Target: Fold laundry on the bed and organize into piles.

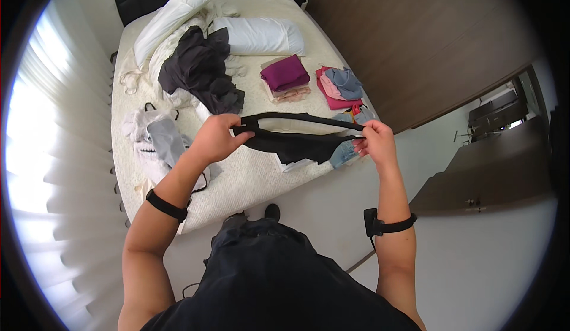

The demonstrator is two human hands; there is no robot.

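A black garment [297,147] is stretched between my two hands above the near end of the bed. A long gap shows between its front and back edges, like a waist or neck opening; its exact kind I cannot tell. My left hand [221,138] pinches one end of the opening, and my right hand [376,142] pinches the other. The cloth hangs down from the edge nearest me. Part of a white item [295,166] and blue denim [343,153] shows from behind it.
The bed [261,185] carries a crumpled dark cloth [199,70], white pillows [258,36], a folded stack topped with purple [286,73], a pink and blue folded pile [341,86], and loose pale clothes [163,141] at left. A curtain [65,153] hangs left; brown cabinets [415,40] stand right.
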